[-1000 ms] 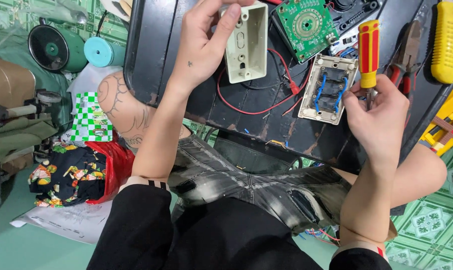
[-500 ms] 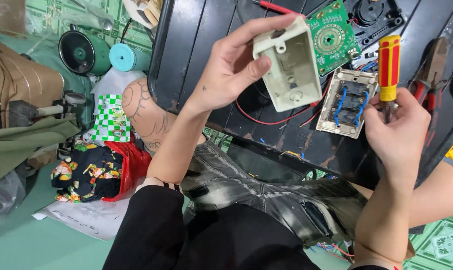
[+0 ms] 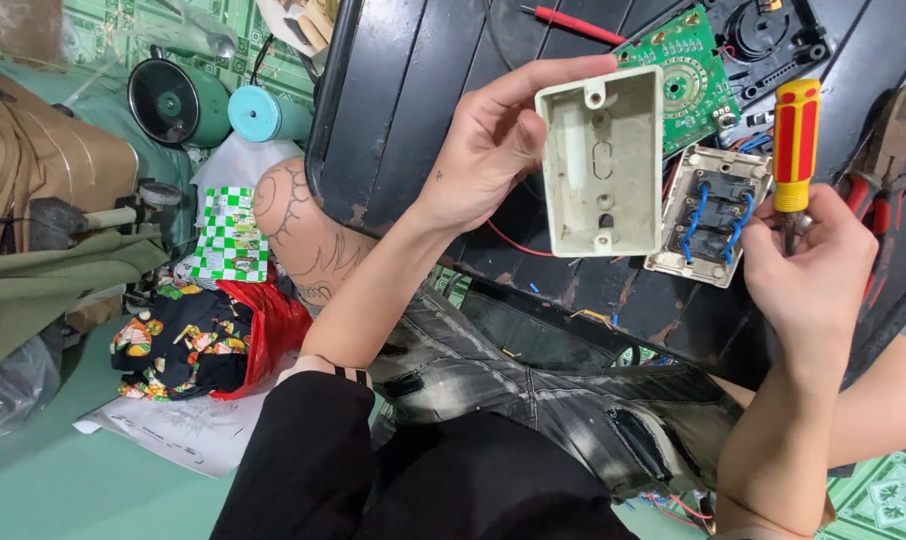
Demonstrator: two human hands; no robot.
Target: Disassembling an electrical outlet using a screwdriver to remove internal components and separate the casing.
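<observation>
The black desk (image 3: pixel 423 110) fills the upper half of the view, its near edge running above the person's knees. Over that near edge the left hand (image 3: pixel 488 150) holds up a cream plastic back box (image 3: pixel 601 165) – fingers wrapped round its left wall, thumb along the top, the hollow side facing the camera. The box is empty: only moulded screw posts, a slot and a few holes show inside.

Just right of it, touching or nearly so, a cream switch plate (image 3: pixel 708 215) lies back-up at the desk's near edge, with black switch bodies linked by short blue wires (image 3: pixel 695 215). A thin red wire (image 3: pixel 518 245) trails out below the box.

The right hand (image 3: pixel 808 265) is closed round the shank of a red-and-yellow screwdriver (image 3: pixel 795 135), handle pointing up; the tip is hidden by the fingers, so where it sits cannot be told.

To do this well, I judge the box should be kept level and brought square over the plate, wires tucked clear of the posts so nothing gets pinched – the driver kept upright on its screw.

Further toward the far edge lie a green circuit board (image 3: pixel 678 70) and a red probe (image 3: pixel 578 25); pliers (image 3: pixel 878 165) rest at the right edge. On the floor to the left stand a green speaker (image 3: pixel 178 100) and a teal cylinder (image 3: pixel 263 115).
</observation>
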